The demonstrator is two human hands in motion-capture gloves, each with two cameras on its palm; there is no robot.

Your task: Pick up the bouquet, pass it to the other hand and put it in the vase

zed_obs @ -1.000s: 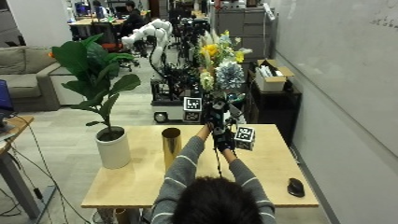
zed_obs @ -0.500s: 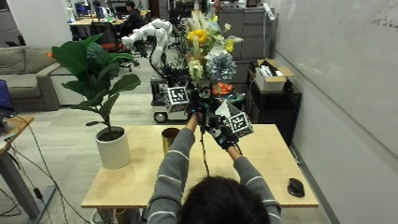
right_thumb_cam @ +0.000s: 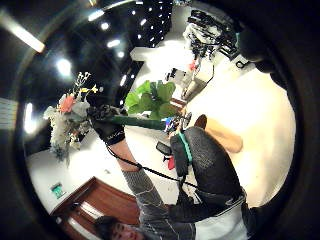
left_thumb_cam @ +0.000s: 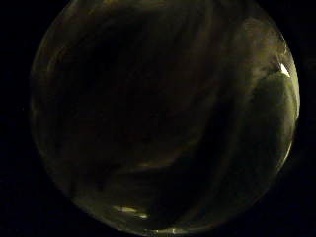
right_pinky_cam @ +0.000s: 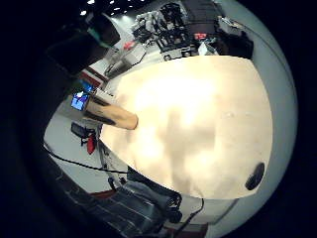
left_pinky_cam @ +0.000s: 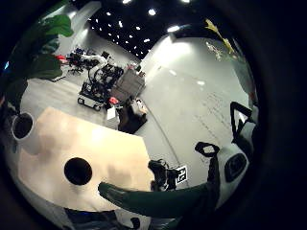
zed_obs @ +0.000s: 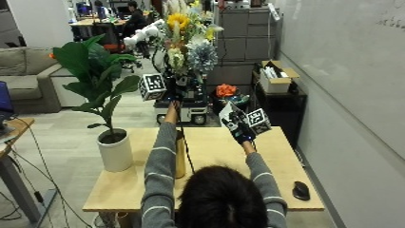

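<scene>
A person at a wooden table [zed_obs: 284, 161] raises a bouquet [zed_obs: 185, 35] of yellow, white and blue flowers high above it, the left hand [zed_obs: 172, 95] gripping the stems. The right hand [zed_obs: 239, 127], beside the stems, is empty with relaxed fingers. Only the left palm view shows the round mouth of the tall golden vase [left_pinky_cam: 78, 171], nothing visible inside. A white pot [zed_obs: 115, 151] holds a leafy plant.

The person wears a grey long-sleeved top crossed by thin pale lines, both sleeves [zed_obs: 159, 161] reaching to the wrists. The left hand [zed_obs: 172, 94] and right hand [zed_obs: 240, 130] are each in a black glove. Dark hair tops the head
</scene>
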